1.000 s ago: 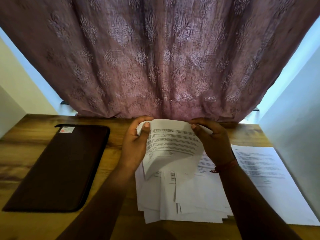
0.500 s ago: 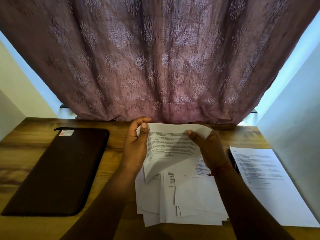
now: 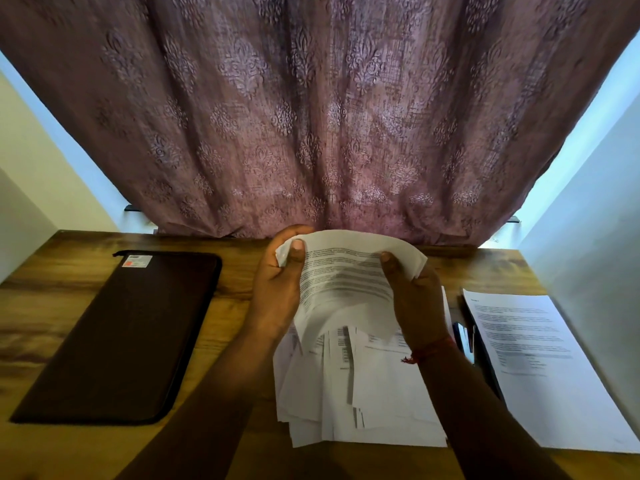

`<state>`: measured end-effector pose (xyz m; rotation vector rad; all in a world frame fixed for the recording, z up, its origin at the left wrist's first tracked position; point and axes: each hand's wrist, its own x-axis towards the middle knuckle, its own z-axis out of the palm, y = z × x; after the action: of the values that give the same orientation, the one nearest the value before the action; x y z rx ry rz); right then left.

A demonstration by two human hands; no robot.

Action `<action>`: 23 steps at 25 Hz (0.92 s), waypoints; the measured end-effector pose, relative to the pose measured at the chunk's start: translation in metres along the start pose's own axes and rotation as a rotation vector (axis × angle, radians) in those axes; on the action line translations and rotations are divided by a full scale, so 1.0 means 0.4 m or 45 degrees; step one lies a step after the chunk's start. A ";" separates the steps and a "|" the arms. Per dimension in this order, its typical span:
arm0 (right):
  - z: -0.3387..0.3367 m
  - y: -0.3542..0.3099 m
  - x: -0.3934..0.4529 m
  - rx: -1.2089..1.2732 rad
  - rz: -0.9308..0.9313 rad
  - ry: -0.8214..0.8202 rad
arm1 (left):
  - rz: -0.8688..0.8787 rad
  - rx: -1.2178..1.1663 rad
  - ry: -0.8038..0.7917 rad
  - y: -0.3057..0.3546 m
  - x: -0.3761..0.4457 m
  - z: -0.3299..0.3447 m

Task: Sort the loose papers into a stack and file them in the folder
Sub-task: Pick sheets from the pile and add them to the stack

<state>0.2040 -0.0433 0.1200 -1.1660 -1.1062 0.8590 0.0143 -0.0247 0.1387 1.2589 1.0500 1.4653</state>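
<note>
Sorting is underway, not finished. Left hand (image 3: 277,289) and right hand (image 3: 415,299) are each pinching a side of the top sheet (image 3: 346,271), which is bowing up off the pile of papers (image 3: 381,393) in the middle of the tabletop (image 3: 69,299). Both grips are closing on that sheet. The pile is lying fanned and uneven. One separate page (image 3: 540,358) is lying at right. The folder (image 3: 131,334) is lying shut at left, so squaring up and filing are remaining.

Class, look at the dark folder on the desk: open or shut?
Shut. The folder lies flat on the desk, cover closed, no papers inside showing.
</note>
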 end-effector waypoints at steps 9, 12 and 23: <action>-0.055 -0.026 0.034 -0.027 -0.236 -0.073 | -0.004 0.088 -0.056 0.019 -0.012 -0.008; -0.066 -0.023 0.052 -0.141 -0.274 -0.132 | -0.009 0.071 -0.044 0.010 -0.013 -0.011; -0.072 -0.014 0.057 0.114 -0.128 -0.093 | -0.077 0.007 -0.027 0.009 -0.014 -0.013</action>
<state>0.2378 -0.0305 0.1294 -1.0037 -1.1646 0.8694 0.0090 -0.0314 0.1405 1.2334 1.0696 1.4010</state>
